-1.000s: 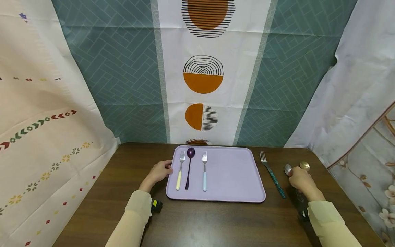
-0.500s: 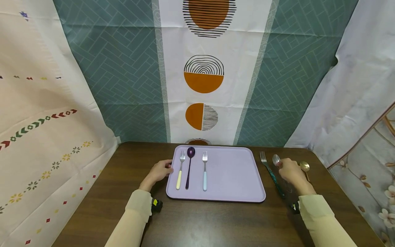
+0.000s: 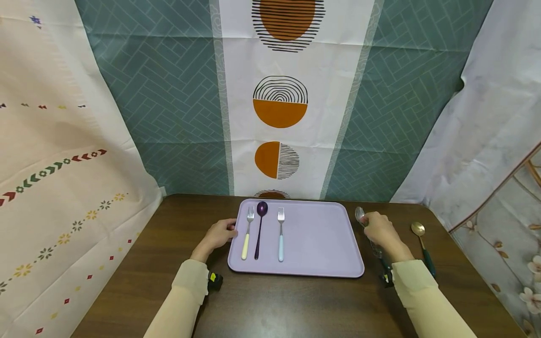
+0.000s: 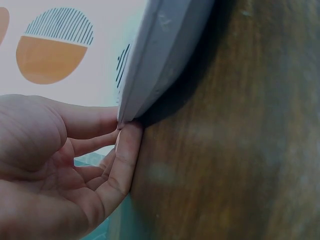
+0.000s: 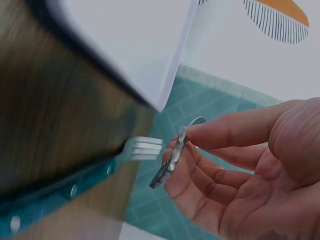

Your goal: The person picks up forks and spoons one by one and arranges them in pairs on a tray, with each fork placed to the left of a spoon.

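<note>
My left hand (image 3: 217, 233) pinches the left rim of the lilac tray (image 3: 321, 239); in the left wrist view the thumb is on its upper side and a finger below. On the tray lie a yellow-handled fork (image 3: 245, 244), a dark purple spoon (image 3: 261, 209) and a light-blue-handled fork (image 3: 281, 244). Right of the tray, my right hand (image 3: 382, 232) pinches a silver spoon (image 5: 175, 157) between thumb and fingers, clear of the table. Below that hand lies a fork with a dark teal handle (image 5: 75, 190), largely covered in the head view.
A gold spoon (image 3: 418, 229) with a dark green handle lies on the wooden table (image 3: 296, 305), right of my right hand. Patterned cloth (image 3: 181, 117) hangs behind the table's back edge, with more cloth at both sides.
My right hand has moved left with the silver spoon, from beside the gold spoon to above the teal-handled fork. The gold spoon's handle is now uncovered. My left hand stays on the tray.
</note>
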